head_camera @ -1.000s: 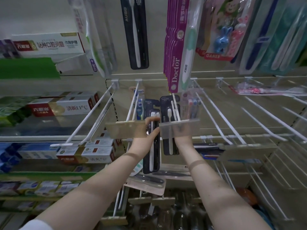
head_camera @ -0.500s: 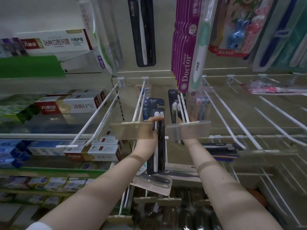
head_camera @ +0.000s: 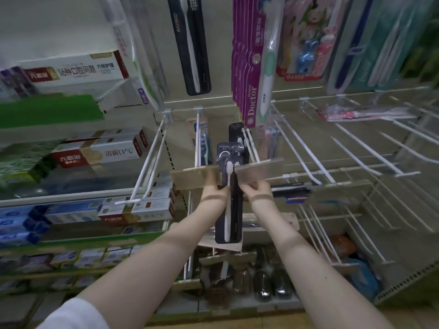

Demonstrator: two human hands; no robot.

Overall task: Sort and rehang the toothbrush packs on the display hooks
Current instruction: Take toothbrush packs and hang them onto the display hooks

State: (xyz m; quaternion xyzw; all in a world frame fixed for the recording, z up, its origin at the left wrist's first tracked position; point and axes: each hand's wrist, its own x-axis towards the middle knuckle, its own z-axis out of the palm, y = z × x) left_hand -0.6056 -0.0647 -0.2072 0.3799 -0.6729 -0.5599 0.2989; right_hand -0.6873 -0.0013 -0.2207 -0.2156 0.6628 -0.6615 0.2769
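A dark toothbrush pack (head_camera: pixel 228 210), with one white brush and one black brush inside, is held upright between both hands in front of the middle row of the display wall. Its header, printed SAKURA, rises above the two label plates at the hook tips. Its lower end hangs below the wrists. The left hand (head_camera: pixel 213 194) has its grip on the pack's left edge, with the fingertips hidden behind the amber label plate (head_camera: pixel 194 178). The right hand (head_camera: pixel 257 189) grasps the right edge with curled fingers, just under the clear label plate (head_camera: pixel 260 167). The header stands in the gap between the two plates. Whether its hang hole sits on a prong cannot be told.

Behind it, a second dark pack (head_camera: pixel 235 132) hangs far back on the white double hook (head_camera: pixel 253 144) that carries the clear plate. A blue-brush pack (head_camera: pixel 204 141) hangs on the left hook (head_camera: pixel 196 138), also near the back wall.

Along the top edge of the display wall hang a black AUBO pack (head_camera: pixel 190 43), a stack of purple Dental Doctor packs (head_camera: pixel 249 74) and a children's pack (head_camera: pixel 306 39) with a blue rabbit. More white hooks (head_camera: pixel 367 155) jut out on the right side. Toothpaste boxes (head_camera: pixel 71 70) lie on the shelves at the left edge.
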